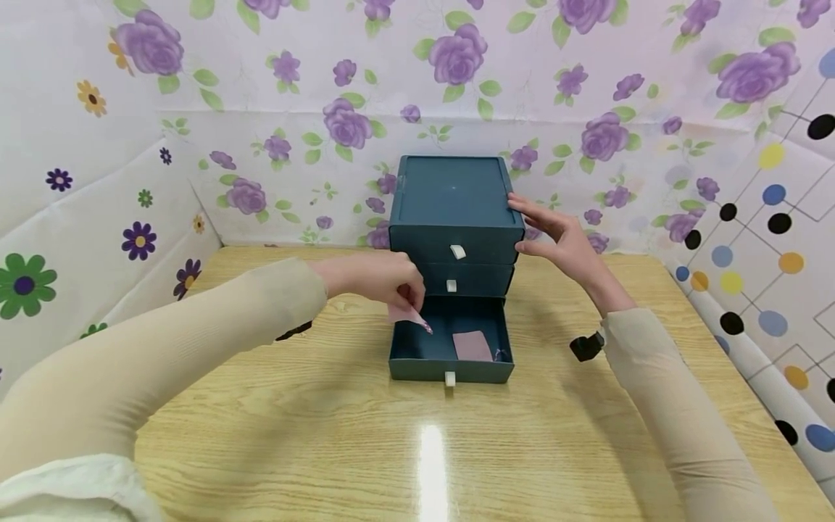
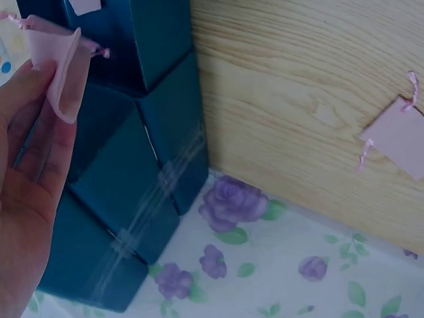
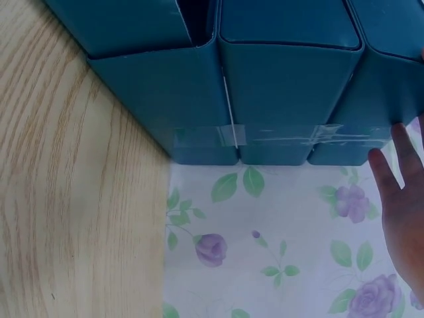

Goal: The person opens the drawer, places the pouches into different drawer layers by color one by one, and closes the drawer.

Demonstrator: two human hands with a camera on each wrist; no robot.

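My left hand (image 1: 385,279) pinches a small pink drawstring pouch (image 1: 404,315) over the left part of the pulled-out bottom drawer (image 1: 417,370). In the left wrist view the pouch hangs between thumb and fingers, its cords sticking out. A second pink pouch (image 1: 472,346) lies inside the drawer, toward the right. On the upper right side of the dark blue drawer cabinet (image 1: 453,192) rests my right hand (image 1: 557,238), with its fingers extended. The right wrist view catches that hand only partly, at the edge.
Another pink pouch (image 2: 401,136) lies on the wooden table (image 1: 313,435), seen only in the left wrist view. The two upper drawers are closed, with white pull tabs (image 1: 458,251). Clear tape (image 3: 278,134) runs across the cabinet's side. A floral cloth (image 1: 280,174) stands behind.
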